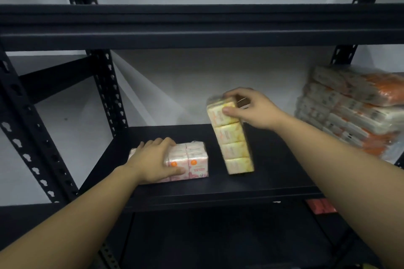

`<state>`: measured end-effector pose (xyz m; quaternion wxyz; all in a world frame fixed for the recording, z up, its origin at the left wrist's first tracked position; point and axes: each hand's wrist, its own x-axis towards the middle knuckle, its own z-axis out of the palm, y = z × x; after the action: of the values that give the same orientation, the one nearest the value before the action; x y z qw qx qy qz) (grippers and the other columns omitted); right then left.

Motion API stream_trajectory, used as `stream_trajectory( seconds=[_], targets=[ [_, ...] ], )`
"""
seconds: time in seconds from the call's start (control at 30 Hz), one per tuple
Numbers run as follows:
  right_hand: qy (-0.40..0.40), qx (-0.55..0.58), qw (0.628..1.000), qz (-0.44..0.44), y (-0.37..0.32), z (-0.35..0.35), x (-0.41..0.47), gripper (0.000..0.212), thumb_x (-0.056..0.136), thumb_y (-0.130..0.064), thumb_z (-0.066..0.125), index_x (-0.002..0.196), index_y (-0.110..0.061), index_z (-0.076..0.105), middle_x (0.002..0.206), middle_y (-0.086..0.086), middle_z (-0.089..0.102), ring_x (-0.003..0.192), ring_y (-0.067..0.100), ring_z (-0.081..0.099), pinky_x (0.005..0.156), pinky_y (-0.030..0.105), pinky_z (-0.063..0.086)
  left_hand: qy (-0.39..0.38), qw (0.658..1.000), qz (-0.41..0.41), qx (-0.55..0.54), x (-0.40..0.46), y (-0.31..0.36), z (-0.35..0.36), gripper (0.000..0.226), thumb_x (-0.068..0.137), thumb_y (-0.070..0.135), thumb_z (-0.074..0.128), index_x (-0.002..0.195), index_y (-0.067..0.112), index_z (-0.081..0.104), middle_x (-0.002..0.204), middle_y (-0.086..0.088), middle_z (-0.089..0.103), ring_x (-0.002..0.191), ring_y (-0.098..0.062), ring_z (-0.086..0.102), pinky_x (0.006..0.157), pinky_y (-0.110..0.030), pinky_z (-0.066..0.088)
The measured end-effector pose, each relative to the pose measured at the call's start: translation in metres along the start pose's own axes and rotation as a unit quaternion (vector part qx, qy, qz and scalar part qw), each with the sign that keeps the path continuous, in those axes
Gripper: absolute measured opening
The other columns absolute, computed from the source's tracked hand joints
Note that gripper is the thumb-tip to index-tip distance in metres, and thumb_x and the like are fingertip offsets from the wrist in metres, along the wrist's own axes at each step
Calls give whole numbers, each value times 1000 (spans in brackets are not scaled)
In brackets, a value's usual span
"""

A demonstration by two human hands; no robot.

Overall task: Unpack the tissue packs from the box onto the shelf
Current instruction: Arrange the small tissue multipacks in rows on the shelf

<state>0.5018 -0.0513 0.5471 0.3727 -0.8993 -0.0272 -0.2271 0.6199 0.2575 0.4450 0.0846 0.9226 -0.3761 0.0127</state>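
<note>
Fingers of the left hand (156, 160) lie spread over a flat pink plastic-wrapped tissue pack (187, 161) on the black metal shelf (273, 172). Farther back, the right hand (251, 108) pinches the top of an upright, tilted yellow tissue pack (231, 137). Orange-and-white wrapped tissue bundles (354, 109) are stacked rear right.

Single head-worn view, close, angled forward and down onto the dark shelf (175, 190), edges seemingly wide-angle-warped.

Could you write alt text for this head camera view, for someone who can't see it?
A person's right hand grips the top of a tall yellow tissue pack on a black metal shelf, while the left hand rests on a pink tissue pack. Orange-and-white packs are stacked at right.
</note>
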Motion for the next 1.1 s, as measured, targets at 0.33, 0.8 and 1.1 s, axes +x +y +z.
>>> stream_trajectory(
  seconds=[0.33,0.8,1.1],
  targets=[
    [92,116,984,100,47,-34,-71,48,73,-36,90,113,-24,66,115,-1,72,103,16,72,88,33,59,2,990,123,-67,39,86,-2,91,84,78,59,156,28,33,154,5,48,142,-18,44,127,-55,12],
    [58,-49,954,289,131,-36,-169,48,68,-56,88,104,-29,71,103,-10,73,99,9,67,88,36,56,-45,983,168,-52,78,155,19,68,90,69,60,149,38,46,138,1,48,122,-22,53,117,-50,36],
    [129,-116,943,283,144,-21,-141,67,70,-48,91,124,-22,62,119,-2,59,110,17,58,93,36,51,-49,983,176,-1,64,154,4,70,85,80,51,140,38,55,119,10,51,105,-14,57,96,-42,49]
  ],
)
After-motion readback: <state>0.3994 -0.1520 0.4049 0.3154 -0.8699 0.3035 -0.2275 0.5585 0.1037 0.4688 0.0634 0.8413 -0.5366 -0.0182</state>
